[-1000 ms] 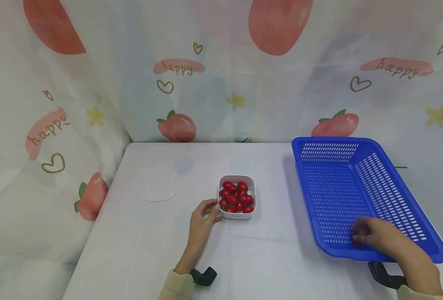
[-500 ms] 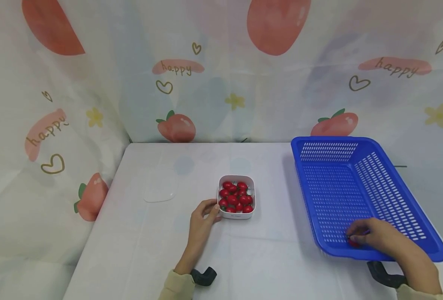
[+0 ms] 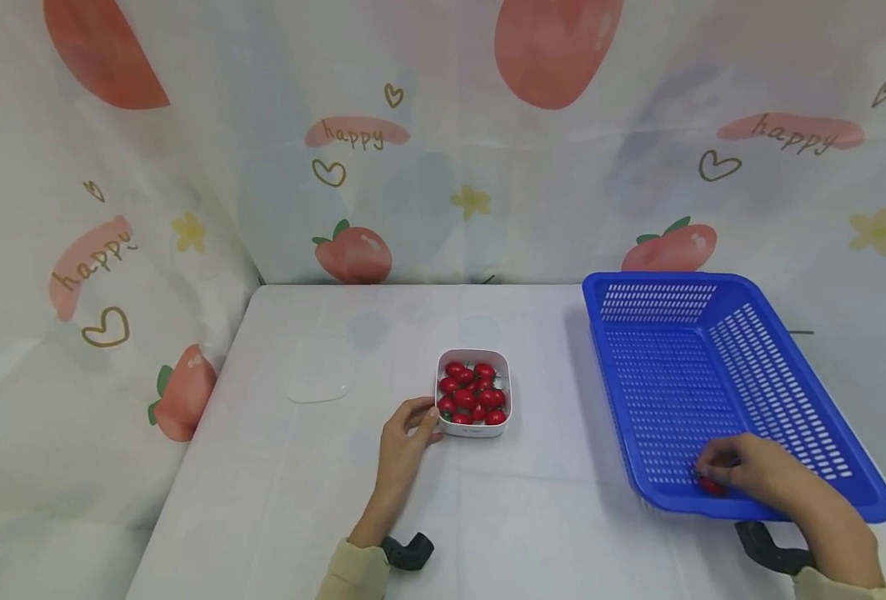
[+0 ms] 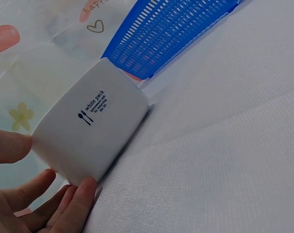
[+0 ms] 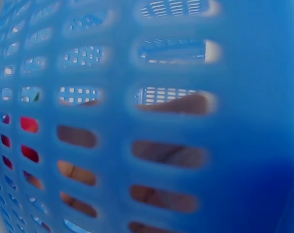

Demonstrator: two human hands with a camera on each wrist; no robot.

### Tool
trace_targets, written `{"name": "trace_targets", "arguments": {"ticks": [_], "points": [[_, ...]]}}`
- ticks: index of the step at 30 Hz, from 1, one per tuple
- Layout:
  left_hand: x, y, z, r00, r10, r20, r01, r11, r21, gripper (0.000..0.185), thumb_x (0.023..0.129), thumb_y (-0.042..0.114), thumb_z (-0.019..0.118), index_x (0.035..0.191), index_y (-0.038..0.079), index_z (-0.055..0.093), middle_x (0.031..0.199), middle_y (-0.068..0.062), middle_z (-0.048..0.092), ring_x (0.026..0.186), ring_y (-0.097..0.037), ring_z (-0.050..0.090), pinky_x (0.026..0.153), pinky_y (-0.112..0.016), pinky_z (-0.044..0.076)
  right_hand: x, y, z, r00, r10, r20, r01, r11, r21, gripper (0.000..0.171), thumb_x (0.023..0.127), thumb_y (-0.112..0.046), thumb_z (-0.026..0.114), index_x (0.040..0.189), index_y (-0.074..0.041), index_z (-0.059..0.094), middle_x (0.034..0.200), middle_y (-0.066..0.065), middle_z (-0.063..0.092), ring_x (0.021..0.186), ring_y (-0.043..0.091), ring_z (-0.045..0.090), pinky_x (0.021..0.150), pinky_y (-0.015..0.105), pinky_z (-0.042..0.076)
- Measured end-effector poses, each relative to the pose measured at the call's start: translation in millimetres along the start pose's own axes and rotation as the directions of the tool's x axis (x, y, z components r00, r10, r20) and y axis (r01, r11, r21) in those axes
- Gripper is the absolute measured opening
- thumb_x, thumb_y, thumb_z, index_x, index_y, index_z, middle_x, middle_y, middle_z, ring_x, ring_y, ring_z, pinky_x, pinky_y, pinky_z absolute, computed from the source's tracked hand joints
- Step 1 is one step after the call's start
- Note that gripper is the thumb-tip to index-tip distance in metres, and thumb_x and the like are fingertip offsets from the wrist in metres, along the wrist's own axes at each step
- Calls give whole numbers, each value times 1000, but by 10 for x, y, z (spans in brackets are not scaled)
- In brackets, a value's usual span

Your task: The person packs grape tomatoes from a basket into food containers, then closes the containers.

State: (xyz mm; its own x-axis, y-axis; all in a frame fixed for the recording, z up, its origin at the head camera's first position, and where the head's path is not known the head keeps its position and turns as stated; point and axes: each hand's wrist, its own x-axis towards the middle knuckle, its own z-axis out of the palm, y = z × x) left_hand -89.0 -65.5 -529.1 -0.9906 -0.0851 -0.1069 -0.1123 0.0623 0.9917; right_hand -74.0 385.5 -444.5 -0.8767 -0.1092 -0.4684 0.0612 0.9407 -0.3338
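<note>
My left hand [image 3: 403, 446] holds the left side of a small white plastic container [image 3: 474, 432], its thumb at the front corner near the rim. Several red cherry tomatoes [image 3: 464, 400] lie inside. In the left wrist view, the thumb touches the upper edge of the container [image 4: 91, 116] and the fingertips its lower edge. Inside the front of the blue basket [image 3: 675, 400], my right hand [image 3: 758, 471] pinches a cherry tomato [image 3: 710, 486]. Through the basket's slots in the right wrist view, parts of that hand and the red tomato [image 5: 29, 153] show; the rest is hidden.
A clear lid [image 3: 321, 396] lies on the white-covered table [image 3: 518, 517], left of the container. The basket's high slotted walls surround the right hand. Printed cloth [image 3: 443, 208] hangs behind the table and along its left side.
The right hand's fingers have shifted slightly left inside the basket, and more of the tomato shows under them. The left hand and the container have stayed in place.
</note>
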Motion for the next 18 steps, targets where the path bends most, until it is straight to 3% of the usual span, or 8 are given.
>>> {"name": "trace_targets", "arguments": {"ticks": [11,18], "points": [[-7,7,7,1000,3,-5,-3,1000,2,35,103,23,67,133,6,65,133,-15,67,118,-27,67,86,-27,65,-47,-2,-38,995,-10,-97,13,1000,29,11,98,-15,69,99,-5,74,89,3,72,84,22,63,76,49,60],[-13,16,7,1000,9,-4,-9,1000,4,35,103,22,67,133,6,65,134,-15,66,118,-27,67,86,-26,65,-110,-50,-36,982,16,-187,-6,999,52,24,101,-22,68,110,0,73,100,18,75,93,37,69,79,59,59]]}}
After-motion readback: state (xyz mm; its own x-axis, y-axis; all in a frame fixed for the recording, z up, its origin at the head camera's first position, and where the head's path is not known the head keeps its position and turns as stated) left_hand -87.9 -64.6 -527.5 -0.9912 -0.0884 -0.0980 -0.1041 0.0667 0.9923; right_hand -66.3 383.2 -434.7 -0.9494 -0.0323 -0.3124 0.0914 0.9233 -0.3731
